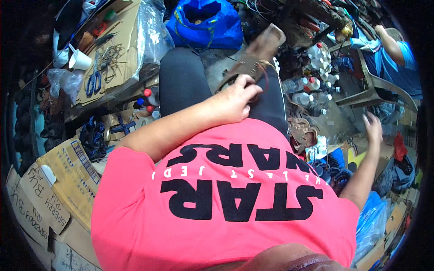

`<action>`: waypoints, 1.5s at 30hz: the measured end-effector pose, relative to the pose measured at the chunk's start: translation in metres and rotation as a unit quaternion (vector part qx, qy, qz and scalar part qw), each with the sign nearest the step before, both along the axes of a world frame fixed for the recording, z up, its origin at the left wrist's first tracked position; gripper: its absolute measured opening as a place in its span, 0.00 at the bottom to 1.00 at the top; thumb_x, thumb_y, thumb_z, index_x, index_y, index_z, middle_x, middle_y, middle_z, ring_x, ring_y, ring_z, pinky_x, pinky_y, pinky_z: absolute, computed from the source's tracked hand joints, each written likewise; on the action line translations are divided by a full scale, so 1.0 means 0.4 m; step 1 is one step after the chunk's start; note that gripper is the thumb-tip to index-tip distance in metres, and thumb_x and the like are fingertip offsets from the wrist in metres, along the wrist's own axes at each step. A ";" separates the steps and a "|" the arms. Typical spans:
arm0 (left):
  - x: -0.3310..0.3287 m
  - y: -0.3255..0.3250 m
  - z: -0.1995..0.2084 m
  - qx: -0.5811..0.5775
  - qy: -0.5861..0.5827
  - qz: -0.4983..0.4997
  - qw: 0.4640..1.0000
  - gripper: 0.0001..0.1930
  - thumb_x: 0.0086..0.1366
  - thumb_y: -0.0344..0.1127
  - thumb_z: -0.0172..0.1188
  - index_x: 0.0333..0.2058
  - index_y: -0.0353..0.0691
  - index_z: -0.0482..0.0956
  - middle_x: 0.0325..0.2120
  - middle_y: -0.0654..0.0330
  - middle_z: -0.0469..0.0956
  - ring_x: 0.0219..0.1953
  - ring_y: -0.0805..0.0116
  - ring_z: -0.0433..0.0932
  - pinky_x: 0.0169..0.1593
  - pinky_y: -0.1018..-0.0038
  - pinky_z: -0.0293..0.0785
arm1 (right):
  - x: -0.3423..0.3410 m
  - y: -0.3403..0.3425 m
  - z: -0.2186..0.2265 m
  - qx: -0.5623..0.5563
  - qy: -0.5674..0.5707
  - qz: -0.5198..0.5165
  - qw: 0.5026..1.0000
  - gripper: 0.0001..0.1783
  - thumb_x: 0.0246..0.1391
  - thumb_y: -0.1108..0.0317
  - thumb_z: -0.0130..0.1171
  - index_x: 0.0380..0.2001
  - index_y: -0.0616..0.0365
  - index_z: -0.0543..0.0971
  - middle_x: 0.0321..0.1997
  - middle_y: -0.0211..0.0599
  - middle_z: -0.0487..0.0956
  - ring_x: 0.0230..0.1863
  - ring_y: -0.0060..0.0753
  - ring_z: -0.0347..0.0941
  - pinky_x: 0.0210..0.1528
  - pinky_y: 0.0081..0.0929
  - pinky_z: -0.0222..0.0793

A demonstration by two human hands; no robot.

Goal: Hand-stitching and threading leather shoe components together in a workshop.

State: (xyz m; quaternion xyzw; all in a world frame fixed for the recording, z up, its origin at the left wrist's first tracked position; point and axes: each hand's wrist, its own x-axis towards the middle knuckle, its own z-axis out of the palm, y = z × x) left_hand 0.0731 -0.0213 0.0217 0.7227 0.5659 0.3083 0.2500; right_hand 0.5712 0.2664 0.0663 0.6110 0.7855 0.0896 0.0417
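Observation:
On my lap, between my thighs, lies a brown shoe (pixel 262 46), its far end tilted up and away from me. My left hand (pixel 238 96) is closed on its near end, fingers curled, covering part of it. A thin reddish loop (pixel 266 81), perhaps thread, hangs by the shoe beside my fingers. Far out to the right, away from the shoe, is my raised right hand (pixel 373 128). Its fingers are blurred by motion, and whether anything thin is between them does not show.
A cardboard-topped table (pixel 124 54) at the left holds blue-handled scissors (pixel 93 83) and a white cup (pixel 80 59). Ahead stands a blue bag (pixel 204 29). Several bottles (pixel 312 83) crowd the right, near a chair (pixel 375 88) and another person's arm (pixel 392 45). Cardboard boxes (pixel 68 167) lie left.

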 end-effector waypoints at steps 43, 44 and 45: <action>-0.160 0.273 -0.045 -0.276 -0.684 -0.054 0.673 0.06 0.68 0.36 0.53 0.38 0.40 0.74 0.32 0.63 0.77 0.34 0.74 0.77 0.42 0.73 0.76 | -0.828 -0.151 -0.104 -0.618 0.548 0.109 0.553 0.24 0.51 0.56 0.67 0.47 0.57 0.75 0.33 0.21 0.75 0.31 0.13 0.67 0.37 0.13 0.63; -0.153 0.269 -0.044 -0.274 -0.685 -0.044 0.673 0.07 0.68 0.36 0.53 0.38 0.39 0.74 0.34 0.62 0.77 0.35 0.73 0.77 0.42 0.73 0.76 | -0.834 -0.144 -0.101 -0.645 0.509 0.124 0.557 0.23 0.50 0.56 0.67 0.45 0.56 0.76 0.32 0.20 0.75 0.31 0.13 0.66 0.37 0.13 0.62; -0.146 0.264 -0.044 -0.267 -0.687 -0.028 0.675 0.07 0.69 0.36 0.52 0.38 0.40 0.74 0.34 0.62 0.77 0.35 0.73 0.77 0.42 0.73 0.76 | -0.839 -0.145 -0.096 -0.645 0.494 0.113 0.573 0.18 0.50 0.56 0.68 0.39 0.55 0.79 0.30 0.19 0.76 0.29 0.13 0.65 0.35 0.14 0.61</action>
